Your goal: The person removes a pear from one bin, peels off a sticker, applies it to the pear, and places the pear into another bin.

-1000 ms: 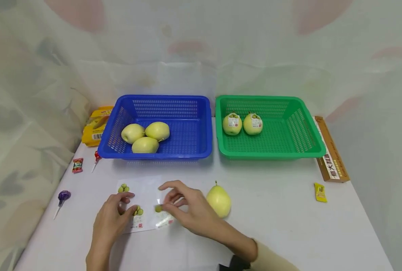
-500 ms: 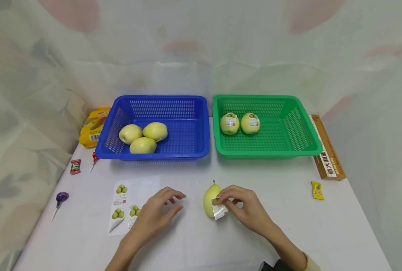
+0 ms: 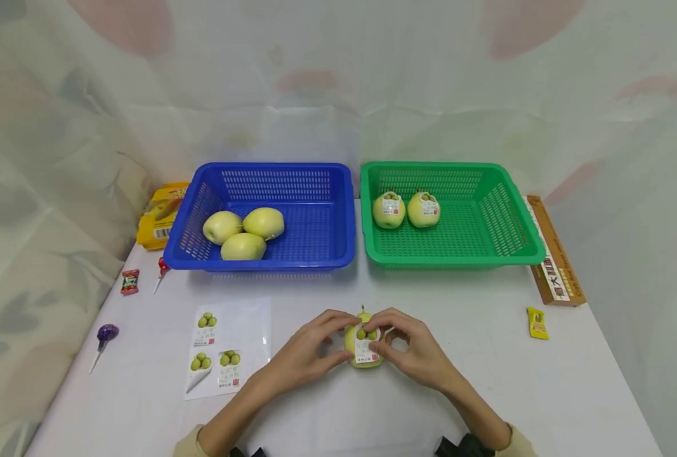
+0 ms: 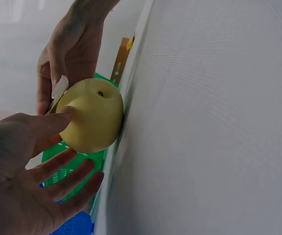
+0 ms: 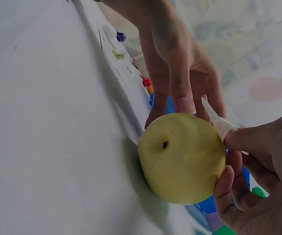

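A yellow-green pear (image 3: 349, 341) stands on the table in front of me, its stem pointing away. My left hand (image 3: 306, 352) holds its left side between thumb and fingers; the left wrist view shows the thumb against the pear (image 4: 94, 120). On the other side, my right hand (image 3: 415, 352) pinches a white label sticker (image 3: 364, 353) printed with green fruit, which lies against the pear's upper face. Part of the sticker (image 5: 219, 123) stands off the skin in the right wrist view. A sticker sheet (image 3: 256, 320) with several labels lies to the left, one label's corner curled.
A blue basket (image 3: 321, 261) with three pears (image 3: 243, 246) stands behind, beside a green basket (image 3: 458, 260) with two labelled pears (image 3: 389, 219). Lollipops (image 3: 107, 332), a red candy (image 3: 130, 281), a yellow packet (image 3: 158, 219), a brown box (image 3: 561, 266) and a yellow candy (image 3: 537, 323) lie around.
My right hand has peeled a sticker off the sheet and carried it right to the pear. The left hand has left the sheet and come to the pear's left side.
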Motion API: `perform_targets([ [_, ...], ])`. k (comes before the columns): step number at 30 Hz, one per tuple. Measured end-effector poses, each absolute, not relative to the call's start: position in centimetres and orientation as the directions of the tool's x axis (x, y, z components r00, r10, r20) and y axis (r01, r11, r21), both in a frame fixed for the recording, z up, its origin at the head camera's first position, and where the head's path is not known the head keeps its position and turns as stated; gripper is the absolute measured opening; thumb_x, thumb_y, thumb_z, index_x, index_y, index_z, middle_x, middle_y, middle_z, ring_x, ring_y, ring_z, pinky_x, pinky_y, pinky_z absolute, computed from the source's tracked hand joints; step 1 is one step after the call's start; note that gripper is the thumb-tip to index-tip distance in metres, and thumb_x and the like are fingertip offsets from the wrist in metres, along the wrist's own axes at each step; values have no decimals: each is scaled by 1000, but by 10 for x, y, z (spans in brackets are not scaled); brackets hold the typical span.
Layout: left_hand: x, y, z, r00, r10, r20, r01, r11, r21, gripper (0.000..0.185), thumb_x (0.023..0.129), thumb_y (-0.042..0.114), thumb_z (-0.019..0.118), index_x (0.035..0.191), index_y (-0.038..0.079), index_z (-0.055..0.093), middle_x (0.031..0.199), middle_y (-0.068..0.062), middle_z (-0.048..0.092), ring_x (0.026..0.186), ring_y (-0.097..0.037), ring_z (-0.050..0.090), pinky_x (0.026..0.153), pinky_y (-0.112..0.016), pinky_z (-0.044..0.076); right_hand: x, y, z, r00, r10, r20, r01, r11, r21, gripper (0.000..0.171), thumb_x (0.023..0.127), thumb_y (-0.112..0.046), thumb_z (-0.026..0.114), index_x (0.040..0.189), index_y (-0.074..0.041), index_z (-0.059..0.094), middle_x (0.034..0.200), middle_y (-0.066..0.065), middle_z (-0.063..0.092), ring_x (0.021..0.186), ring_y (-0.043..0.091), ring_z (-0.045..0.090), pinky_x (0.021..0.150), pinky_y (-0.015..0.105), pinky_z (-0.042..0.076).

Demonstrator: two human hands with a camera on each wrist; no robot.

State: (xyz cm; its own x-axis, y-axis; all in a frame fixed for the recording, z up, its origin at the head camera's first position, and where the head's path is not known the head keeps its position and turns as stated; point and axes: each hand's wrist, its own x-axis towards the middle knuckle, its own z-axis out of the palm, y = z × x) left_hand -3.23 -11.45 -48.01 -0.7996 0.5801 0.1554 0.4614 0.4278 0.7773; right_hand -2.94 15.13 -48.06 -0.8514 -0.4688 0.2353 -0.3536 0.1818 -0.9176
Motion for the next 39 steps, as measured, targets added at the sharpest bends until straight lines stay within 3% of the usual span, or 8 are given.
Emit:
perform_targets([
  [7, -32, -113, -485, -811, 564, 152, 433, 406, 805, 56, 96, 20, 85, 148, 18, 64, 147, -1, 66, 118, -17, 69, 92, -33, 66, -27, 151, -484, -833, -470, 291, -410, 173, -895, 29, 98, -5, 80, 125, -12, 74, 123, 10, 74, 105, 13, 71, 79, 26, 65],
  [14, -32, -111, -483, -825, 558, 94, 349, 371, 861, 50, 101, 24, 79, 148, 16, 65, 145, -4, 66, 102, -14, 73, 82, -25, 66, -26, 153, -491, -798, -471, 375, -520, 225, -824, 39, 92, -6, 86, 128, -13, 74, 125, 7, 74, 100, 14, 70, 75, 23, 63],
  [18, -31, -104, -481, -852, 518, 71, 307, 387, 869, 41, 105, 36, 74, 141, 19, 69, 142, -3, 67, 108, -16, 71, 77, -23, 65, -26, 154, -496, -773, -473, 422, -575, 241, -782, 46, 88, -6, 89, 132, -12, 73, 128, 6, 73, 103, 17, 69, 74, 22, 61],
  [21, -31, -97, -483, -871, 486, 74, 294, 394, 871, 40, 101, 36, 79, 136, 18, 70, 139, -3, 68, 113, -19, 69, 76, -24, 65, -26, 154, -500, -767, -474, 432, -585, 241, -774, 52, 87, -6, 91, 135, -10, 72, 131, 8, 70, 106, 18, 68, 74, 22, 60],
  [27, -29, -88, -487, -887, 459, 48, 232, 354, 906, 51, 95, 25, 86, 138, 12, 63, 139, -10, 65, 119, -28, 71, 77, -21, 66, -24, 157, -504, -824, -449, 346, -501, 291, -815, 62, 87, -10, 92, 144, -5, 68, 138, 11, 60, 87, 12, 63, 71, 26, 63],
  [31, -28, -88, -487, -885, 460, 66, 244, 340, 908, 62, 96, 23, 85, 150, 14, 57, 142, -13, 63, 124, -34, 71, 79, -20, 66, -22, 159, -507, -867, -395, 304, -436, 304, -847, 66, 87, -10, 92, 147, -5, 66, 138, 9, 59, 89, 10, 63, 74, 26, 65],
  [36, -28, -89, -488, -870, 480, 114, 287, 303, 909, 50, 99, 19, 81, 146, 20, 67, 147, -14, 59, 133, -36, 65, 85, -20, 66, -20, 158, -511, -850, -333, 409, -489, 206, -848, 45, 85, 1, 90, 127, -7, 75, 128, 15, 61, 98, 15, 66, 75, 26, 66],
  [39, -29, -89, -490, -867, 482, 122, 279, 269, 922, 47, 99, 16, 81, 145, 16, 70, 148, -15, 58, 135, -37, 64, 89, -21, 66, -18, 158, -514, -865, -345, 364, -427, 124, -896, 33, 89, 4, 85, 118, -9, 78, 126, 17, 60, 105, 12, 67, 78, 25, 66],
])
